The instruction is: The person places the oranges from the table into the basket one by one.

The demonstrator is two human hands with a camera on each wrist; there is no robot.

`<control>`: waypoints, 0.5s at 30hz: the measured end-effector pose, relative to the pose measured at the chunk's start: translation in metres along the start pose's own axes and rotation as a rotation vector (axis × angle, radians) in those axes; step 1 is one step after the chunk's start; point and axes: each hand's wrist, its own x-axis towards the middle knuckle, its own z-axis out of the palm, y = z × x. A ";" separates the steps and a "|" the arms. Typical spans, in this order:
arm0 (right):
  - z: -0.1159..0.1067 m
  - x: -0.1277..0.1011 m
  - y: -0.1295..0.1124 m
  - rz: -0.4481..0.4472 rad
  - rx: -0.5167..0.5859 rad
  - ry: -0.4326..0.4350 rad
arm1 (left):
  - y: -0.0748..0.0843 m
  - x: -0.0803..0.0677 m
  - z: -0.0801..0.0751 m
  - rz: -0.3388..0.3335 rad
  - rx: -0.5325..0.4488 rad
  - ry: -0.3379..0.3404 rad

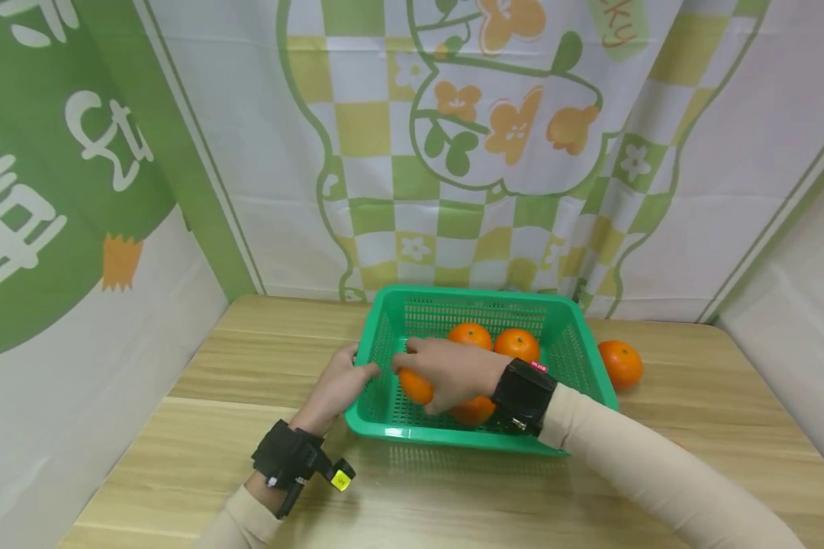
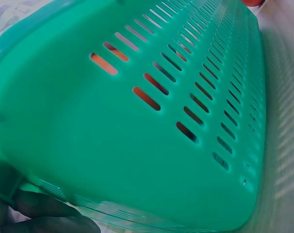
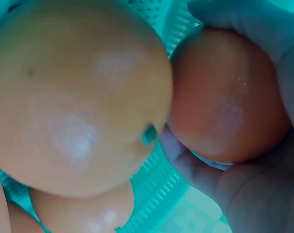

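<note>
A green plastic basket [image 1: 453,436] with slotted walls stands on the wooden table, several oranges inside it. My left hand [image 1: 339,385] grips its left rim, thumb over the edge; in the left wrist view, fingers [image 2: 55,218] show beneath the rim. Inside the basket, toward its left side, my right hand [image 1: 453,370] holds an orange [image 1: 416,386] between thumb and fingers. The right wrist view shows that held orange [image 3: 229,97] against the palm, with another orange [image 3: 79,107] close to the camera. Beneath the right wrist, one orange [image 1: 474,412] is partly hidden.
Two oranges, one at the back middle [image 1: 470,334] and one beside it [image 1: 517,345], sit in the basket. Outside, a loose orange [image 1: 620,364] lies by the right wall. A patterned curtain [image 1: 453,229] hangs behind the wooden table [image 1: 247,351].
</note>
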 end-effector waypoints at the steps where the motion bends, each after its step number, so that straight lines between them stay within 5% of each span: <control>1: 0.002 0.001 0.000 -0.001 -0.008 -0.002 | 0.000 0.000 0.000 0.001 -0.001 0.002; 15: 0.020 0.016 -0.003 0.011 -0.030 -0.076 | -0.001 0.001 -0.001 -0.001 -0.010 -0.008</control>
